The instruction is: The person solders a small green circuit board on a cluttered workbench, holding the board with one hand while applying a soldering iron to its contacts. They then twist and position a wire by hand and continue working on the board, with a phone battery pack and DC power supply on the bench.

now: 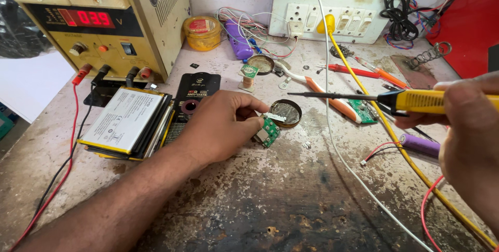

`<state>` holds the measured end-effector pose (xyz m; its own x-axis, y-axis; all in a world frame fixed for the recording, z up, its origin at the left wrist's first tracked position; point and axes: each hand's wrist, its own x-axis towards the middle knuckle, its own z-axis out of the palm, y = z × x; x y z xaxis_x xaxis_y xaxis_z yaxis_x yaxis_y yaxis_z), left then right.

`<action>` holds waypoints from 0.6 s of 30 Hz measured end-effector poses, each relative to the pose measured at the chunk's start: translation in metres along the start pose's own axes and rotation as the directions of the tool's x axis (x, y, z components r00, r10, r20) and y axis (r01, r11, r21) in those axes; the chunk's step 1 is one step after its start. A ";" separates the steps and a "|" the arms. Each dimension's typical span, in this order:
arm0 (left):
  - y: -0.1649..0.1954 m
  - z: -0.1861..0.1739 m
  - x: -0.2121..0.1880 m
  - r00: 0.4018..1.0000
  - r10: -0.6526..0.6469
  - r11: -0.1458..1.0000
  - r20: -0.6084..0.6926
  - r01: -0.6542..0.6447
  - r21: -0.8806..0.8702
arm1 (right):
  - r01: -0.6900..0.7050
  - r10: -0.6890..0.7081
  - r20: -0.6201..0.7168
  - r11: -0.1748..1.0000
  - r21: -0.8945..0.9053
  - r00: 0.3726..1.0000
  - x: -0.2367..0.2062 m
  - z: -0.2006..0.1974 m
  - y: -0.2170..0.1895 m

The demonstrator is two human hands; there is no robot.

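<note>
Head view | left hand [221,124] pinches green circuit board [268,132] beside round tin [287,113] (steadying it) | right hand [470,127] grips yellow soldering iron [416,100], tip over tin.

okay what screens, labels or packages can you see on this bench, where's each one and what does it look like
Power supply display: back left, dark panel, red glowing digits.
Battery label: left of the left hand, flat white rectangle, yellow edging.
Round tin: back centre, yellow, red-and-white lid label.
Black mat: beside the battery, printed markings.
</note>
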<state>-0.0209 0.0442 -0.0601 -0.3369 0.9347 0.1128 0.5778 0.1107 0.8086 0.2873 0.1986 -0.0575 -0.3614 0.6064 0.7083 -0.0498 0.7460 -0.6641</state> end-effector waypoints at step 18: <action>0.013 0.000 -0.016 0.980 0.191 0.823 0.052 -0.189 0.535 | -0.083 0.083 -0.031 0.996 -0.020 0.996 0.010 -0.033 0.047</action>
<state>-0.0081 0.0306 -0.0514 -0.1812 0.9549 0.2354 0.9372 0.0951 0.3355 0.3119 0.2488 -0.0734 -0.3352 0.6742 0.6581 -0.0007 0.6983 -0.7158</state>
